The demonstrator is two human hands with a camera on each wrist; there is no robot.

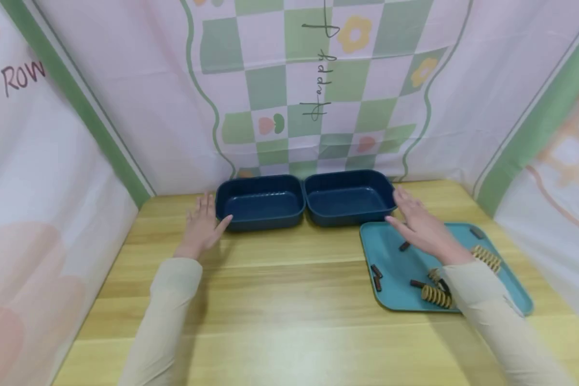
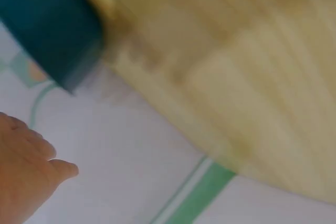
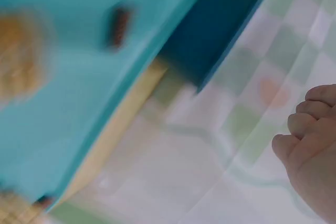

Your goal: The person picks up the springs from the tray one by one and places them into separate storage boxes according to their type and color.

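Observation:
Two dark blue rectangular bins stand side by side at the back of the table, the left bin point(image 1: 260, 222) and the right bin point(image 1: 349, 217). My left hand point(image 1: 200, 229) is at the left bin's outer end, fingers extended and thumb spread by the front corner. At the right bin's outer end is my right hand point(image 1: 427, 228), its fingers straight beside the rim and its forearm over a teal tray point(image 1: 391, 295). Neither hand grips anything. Both wrist views show the hands with blurred surroundings.
The tray carries several small dark brown sticks point(image 1: 376, 271) and ridged tan rolls, one roll point(image 1: 436, 296) near its front edge and another point(image 1: 486, 258) at the right. The right sleeve hides part of the tray. Printed cloth point(image 1: 265, 43) encloses the wooden table point(image 1: 280, 321) at the back and sides.

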